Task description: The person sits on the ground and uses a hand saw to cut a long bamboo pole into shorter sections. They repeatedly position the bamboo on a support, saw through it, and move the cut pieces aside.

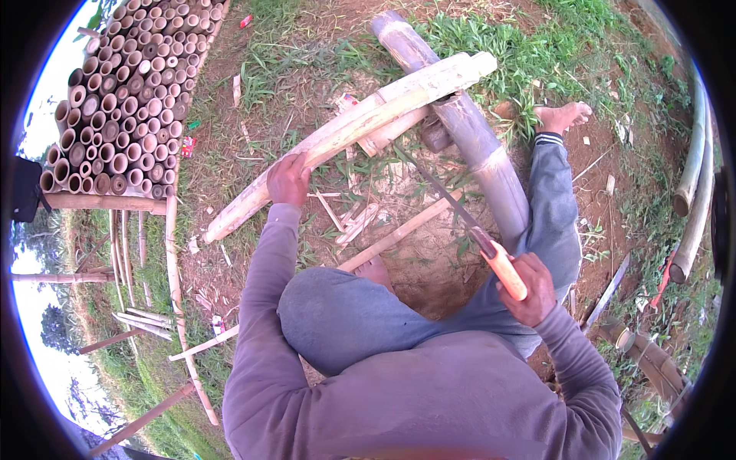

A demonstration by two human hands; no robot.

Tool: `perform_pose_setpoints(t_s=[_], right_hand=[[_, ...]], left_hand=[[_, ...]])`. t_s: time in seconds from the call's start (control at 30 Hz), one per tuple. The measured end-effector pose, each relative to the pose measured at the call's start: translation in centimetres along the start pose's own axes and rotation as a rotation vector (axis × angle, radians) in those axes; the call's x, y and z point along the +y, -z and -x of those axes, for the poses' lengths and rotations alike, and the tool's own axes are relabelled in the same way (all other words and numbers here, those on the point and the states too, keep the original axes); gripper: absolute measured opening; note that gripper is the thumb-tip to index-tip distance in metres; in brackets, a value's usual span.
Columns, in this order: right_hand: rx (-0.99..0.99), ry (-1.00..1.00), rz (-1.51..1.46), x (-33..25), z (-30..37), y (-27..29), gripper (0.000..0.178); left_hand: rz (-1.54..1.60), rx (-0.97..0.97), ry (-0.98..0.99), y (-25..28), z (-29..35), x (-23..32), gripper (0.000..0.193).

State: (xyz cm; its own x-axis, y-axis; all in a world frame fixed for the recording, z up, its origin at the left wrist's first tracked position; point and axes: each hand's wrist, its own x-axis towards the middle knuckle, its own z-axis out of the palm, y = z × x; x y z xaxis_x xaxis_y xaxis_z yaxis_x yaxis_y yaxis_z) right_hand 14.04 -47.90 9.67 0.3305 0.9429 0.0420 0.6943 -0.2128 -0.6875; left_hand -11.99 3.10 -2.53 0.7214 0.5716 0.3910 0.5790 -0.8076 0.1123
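log (345, 132): upper middle of frame, lying across bamboo (484, 157); likely stiff, fairly heavy, best held along its lower-left half
left hand (289, 180): fingers clasping the log
right hand (529, 291): fingers wrapped round the knife (482, 240)

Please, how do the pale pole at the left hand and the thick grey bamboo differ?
Colour: the pale pole is cream, while the grey bamboo is purplish grey. Pose: the pale pole slants up toward the right, crossing over the grey bamboo, which slants down toward the right. Contact: the left hand is on the pale pole; neither hand touches the grey bamboo. Both are long.
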Motion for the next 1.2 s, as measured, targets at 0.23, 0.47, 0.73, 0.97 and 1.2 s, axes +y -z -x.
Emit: perform_pose_setpoints(t_s=[0.23,0.47,0.73,0.97,1.2], right_hand=[[0.41,-0.17,-0.164,0.5,3.9,1.0,0.028],[0.583,-0.234,-0.48,5.5,-6.6,-7.7,0.016],[0.537,-0.234,-0.565,5.8,-8.9,-8.5,0.013],[0.557,-0.18,-0.512,6.8,-10.5,-8.4,0.011],[0.511,-0.189,-0.478,8.0,-7.9,-8.5,0.011]], left_hand=[[-0.074,-0.079,0.026,0.6,-0.4,1.0,0.045],[-0.1,-0.098,0.02,0.2,-0.8,0.4,0.047],[-0.135,-0.084,-0.029,0.5,-0.7,0.7,0.048],[-0.099,-0.088,-0.029,0.1,-0.5,0.4,0.048],[-0.073,-0.055,-0.054,0.4,-0.6,0.4,0.048]])
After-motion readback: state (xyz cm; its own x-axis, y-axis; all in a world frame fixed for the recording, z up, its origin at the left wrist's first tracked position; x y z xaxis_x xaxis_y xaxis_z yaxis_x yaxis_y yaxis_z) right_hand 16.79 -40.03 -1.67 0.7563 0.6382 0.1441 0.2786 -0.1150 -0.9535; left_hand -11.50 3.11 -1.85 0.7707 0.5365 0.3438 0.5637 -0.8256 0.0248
